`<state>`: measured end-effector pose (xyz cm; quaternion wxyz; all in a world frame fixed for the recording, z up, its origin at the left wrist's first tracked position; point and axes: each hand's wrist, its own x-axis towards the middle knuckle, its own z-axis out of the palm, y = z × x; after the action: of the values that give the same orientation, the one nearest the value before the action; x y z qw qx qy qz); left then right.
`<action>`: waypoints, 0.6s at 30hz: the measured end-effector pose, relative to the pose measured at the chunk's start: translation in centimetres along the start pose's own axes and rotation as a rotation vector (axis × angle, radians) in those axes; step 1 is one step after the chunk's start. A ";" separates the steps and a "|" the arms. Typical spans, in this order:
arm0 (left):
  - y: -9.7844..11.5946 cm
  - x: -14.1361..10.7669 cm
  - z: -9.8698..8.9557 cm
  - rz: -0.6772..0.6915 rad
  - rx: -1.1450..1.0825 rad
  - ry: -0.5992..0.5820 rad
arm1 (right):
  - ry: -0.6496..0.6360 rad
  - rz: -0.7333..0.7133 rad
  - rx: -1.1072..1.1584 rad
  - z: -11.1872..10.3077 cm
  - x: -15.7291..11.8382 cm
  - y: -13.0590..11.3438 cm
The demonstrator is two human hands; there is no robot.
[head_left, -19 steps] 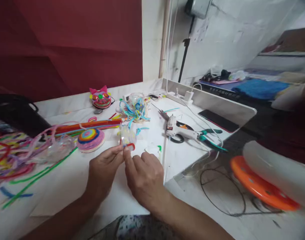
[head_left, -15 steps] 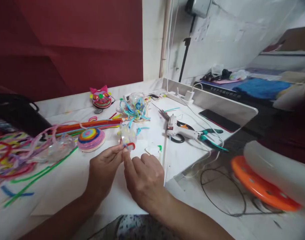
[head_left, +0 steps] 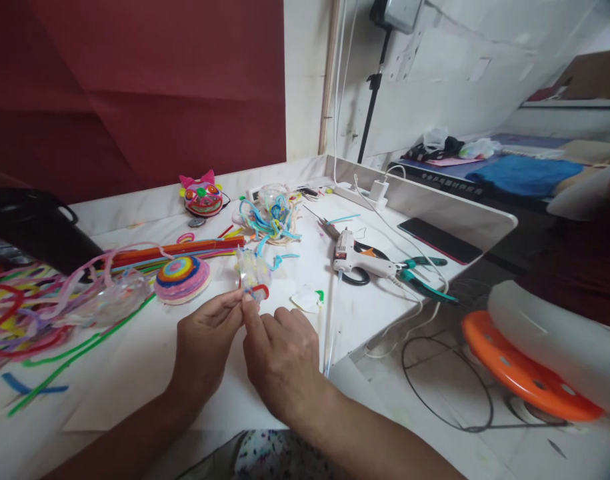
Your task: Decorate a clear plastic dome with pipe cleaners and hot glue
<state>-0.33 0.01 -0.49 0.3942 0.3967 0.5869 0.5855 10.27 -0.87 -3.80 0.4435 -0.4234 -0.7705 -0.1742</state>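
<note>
Above the near part of the white table (head_left: 135, 373), my left hand (head_left: 205, 343) and my right hand (head_left: 285, 363) meet fingertip to fingertip. Both pinch a short red pipe cleaner (head_left: 261, 291), whose bent end sticks out past the fingers. The pinched part is hidden by the fingertips. Right behind it sits a crumpled clear plastic bag (head_left: 255, 265) with pale pieces in it. A domed disc of coiled pipe cleaners (head_left: 183, 279), pink with a rainbow centre, lies left of my hands. To their right rests a small white leaf-shaped piece with a green tip (head_left: 309, 299).
A white glue gun (head_left: 359, 259) with a clear glue stick lies at right, over black-handled scissors (head_left: 355, 276) and beside green-handled pliers (head_left: 419, 273). Pipe cleaners (head_left: 19, 310) crowd the left. A pink cat-face craft (head_left: 202, 195), a phone (head_left: 439, 240) and an orange stool (head_left: 525, 370) are around.
My right hand has shifted slightly left, closer against the left fingertips. More of the white leaf-shaped piece shows beside it. The red pipe cleaner stays pinched; the table items have not moved.
</note>
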 end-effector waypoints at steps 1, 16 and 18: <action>0.0 0.0 0.0 0.000 0.002 0.003 | -0.007 0.021 0.023 0.0 0.0 -0.1; -1.1 0.3 0.0 -0.133 -0.192 -0.112 | -0.102 0.109 0.450 -0.3 2.1 5.8; -1.1 0.2 -0.1 -0.137 -0.188 -0.131 | -0.128 0.071 0.440 -0.3 2.3 6.3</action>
<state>-0.48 0.21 -1.64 0.5062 0.3542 0.5283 0.5825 14.92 3.73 -2.38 0.4812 -0.3534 -0.8012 0.0410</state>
